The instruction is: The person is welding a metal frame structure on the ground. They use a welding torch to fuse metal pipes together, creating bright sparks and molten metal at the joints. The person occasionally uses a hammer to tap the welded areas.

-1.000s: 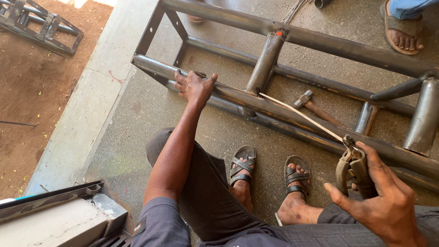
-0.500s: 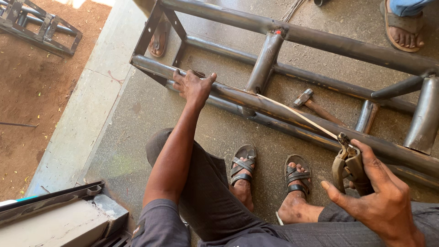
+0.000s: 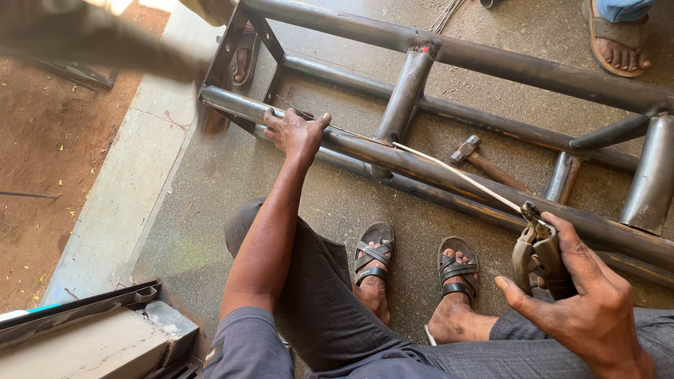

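Note:
A frame of grey steel pipes (image 3: 505, 67) lies on the concrete floor in front of me. My left hand (image 3: 295, 133) rests on the nearest pipe, fingers wrapped over it. My right hand (image 3: 576, 295) is closed on a welding electrode holder (image 3: 535, 254) at the lower right. A thin pale welding rod (image 3: 456, 174) sticks out of the holder and reaches up-left, its tip touching the near pipe close to an upright joint (image 3: 404, 98).
A hammer (image 3: 484, 160) lies on the floor between the pipes. My sandalled feet (image 3: 414, 270) are below the frame. Another person's sandalled foot (image 3: 618, 42) stands at the top right, and one more foot (image 3: 242, 60) shows near the frame's left end. A grey machine box (image 3: 84, 344) sits at the bottom left; red soil borders the slab on the left.
A blurred dark shape has come in across the top left corner. My hands, the holder and the rod stay almost where they were.

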